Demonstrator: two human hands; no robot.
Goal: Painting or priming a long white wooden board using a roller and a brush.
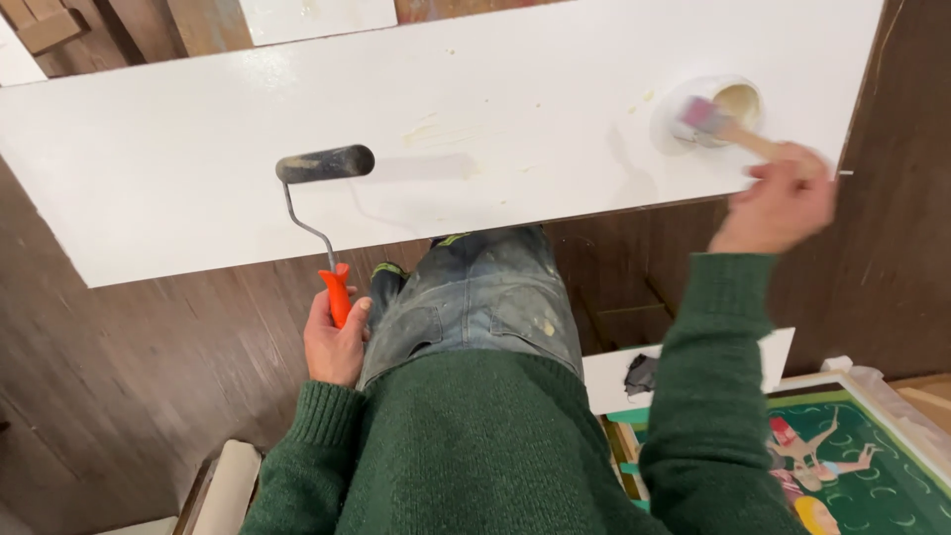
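Note:
A long white-painted board (198, 159) lies across in front of me. My left hand (335, 337) grips the orange handle of a small paint roller (325, 163), whose grey sleeve rests on the board near its front edge. My right hand (783, 203) holds the wooden handle of a paint brush (705, 117). Its bristles sit at the rim of a small white paint cup (733, 99) standing on the board's right end. A streak of wet paint trails right of the roller.
Dark wood flooring (149, 376) lies below the board. A framed green picture (872, 456) and a white panel (614, 381) rest on the floor at lower right. Wooden pieces (59, 30) sit at the far left beyond the board.

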